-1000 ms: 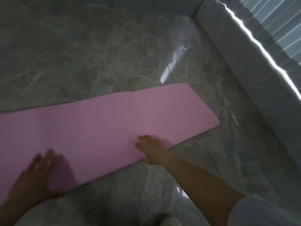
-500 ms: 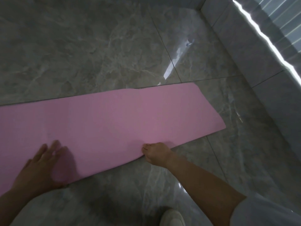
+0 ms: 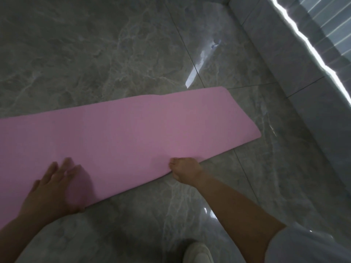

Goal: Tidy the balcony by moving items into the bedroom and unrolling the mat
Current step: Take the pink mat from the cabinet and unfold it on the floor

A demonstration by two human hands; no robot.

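Note:
A pink mat (image 3: 133, 133) lies unrolled and flat across the grey marble floor, running off the left edge of the head view, its rounded end at the right. My left hand (image 3: 55, 186) rests flat on the mat near its front edge, fingers straight and spread. My right hand (image 3: 185, 170) grips the front edge of the mat further right, fingers curled round the edge, which bends slightly there.
Glossy grey marble floor tiles (image 3: 95, 54) surround the mat. A low tiled wall (image 3: 284, 54) with a bright window strip above runs along the right side. My white shoe (image 3: 197, 252) stands at the bottom, just in front of the mat.
My right hand slid off the mat's surface to its front edge and curled round it. My left hand stayed flat on the mat. The view shifted slightly.

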